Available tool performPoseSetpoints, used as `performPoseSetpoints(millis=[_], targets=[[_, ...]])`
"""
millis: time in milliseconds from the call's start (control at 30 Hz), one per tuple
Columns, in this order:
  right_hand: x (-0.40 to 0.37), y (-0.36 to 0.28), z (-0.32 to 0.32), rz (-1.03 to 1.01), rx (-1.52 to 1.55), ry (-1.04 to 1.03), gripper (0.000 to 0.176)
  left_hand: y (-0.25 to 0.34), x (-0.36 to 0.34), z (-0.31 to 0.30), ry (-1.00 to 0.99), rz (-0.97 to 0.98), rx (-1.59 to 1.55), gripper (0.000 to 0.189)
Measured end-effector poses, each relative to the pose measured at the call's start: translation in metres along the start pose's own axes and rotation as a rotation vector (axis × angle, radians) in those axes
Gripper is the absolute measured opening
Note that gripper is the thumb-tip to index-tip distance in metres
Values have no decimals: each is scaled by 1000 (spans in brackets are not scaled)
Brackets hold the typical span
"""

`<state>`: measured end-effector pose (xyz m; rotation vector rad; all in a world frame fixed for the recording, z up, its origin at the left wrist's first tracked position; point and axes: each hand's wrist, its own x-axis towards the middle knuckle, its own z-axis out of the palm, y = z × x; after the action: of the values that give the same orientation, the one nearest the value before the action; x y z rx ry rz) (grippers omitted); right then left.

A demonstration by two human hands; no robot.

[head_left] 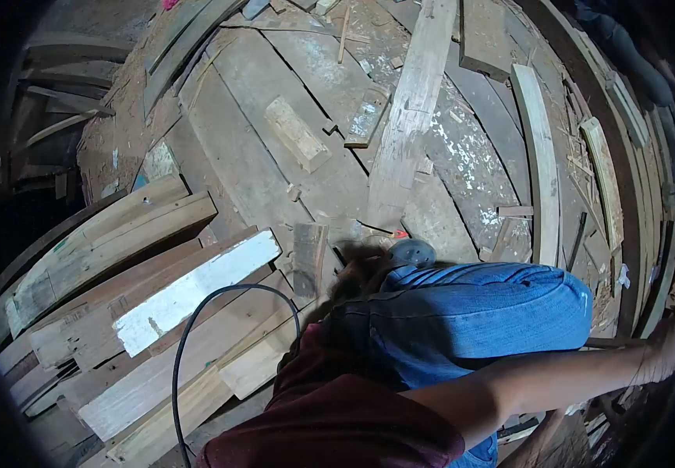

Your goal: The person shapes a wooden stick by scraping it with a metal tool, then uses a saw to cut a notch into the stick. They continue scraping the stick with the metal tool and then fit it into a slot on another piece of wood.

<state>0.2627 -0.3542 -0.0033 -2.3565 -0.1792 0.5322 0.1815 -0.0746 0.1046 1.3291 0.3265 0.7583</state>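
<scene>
My left arm, bare below a maroon sleeve, reaches across to the right side of the head view. My left hand [669, 351] is at the dark rim of the picture, close to the lower end of a stack of long planks [665, 269]. Its fingers fade into shadow there, and I cannot tell what they hold. Below that arm shows part of another forearm, with its hand hidden. My bent leg in blue jeans [478, 308] lies above the arm, and a grey shoe [411, 253] shows beside it.
Stacked boards fill the left, including a white-faced beam [197, 290]. A black cable [179, 366] loops over them. On the plank floor lie a short wood block [297, 132], a long board [415, 101] and a narrow beam [538, 164]. Wood scraps are scattered around.
</scene>
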Motion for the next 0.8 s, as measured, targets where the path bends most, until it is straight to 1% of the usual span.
performPoseSetpoints(millis=[467,800], targets=[[40,-40,-9,-91,-54,2,31,-10,7,5,11,4,-67,12],[70,-72,-1,-168,-91,-9,28,-15,14,11,22,24,-83,16]])
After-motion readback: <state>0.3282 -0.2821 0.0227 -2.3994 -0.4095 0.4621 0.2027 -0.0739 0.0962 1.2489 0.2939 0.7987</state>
